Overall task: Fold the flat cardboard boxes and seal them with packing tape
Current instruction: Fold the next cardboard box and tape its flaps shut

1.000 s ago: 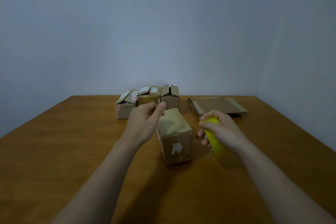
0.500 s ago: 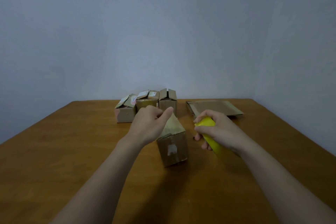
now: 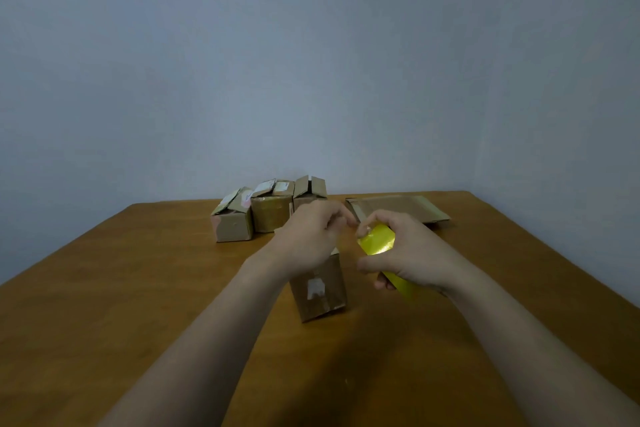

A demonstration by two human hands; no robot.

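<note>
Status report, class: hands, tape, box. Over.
Right hand grips yellow tape roll. Left hand at roll's top edge, pinch unclear. Box under left hand. Nothing obstructing.

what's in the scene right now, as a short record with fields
table: wooden
box: stands on table, near centre
tape: yellow roll
right hand: grips tape
left hand: above box, fingertips at tape, pinch unclear
folded boxes: three, far side
flat boxes: stacked, far right
</note>
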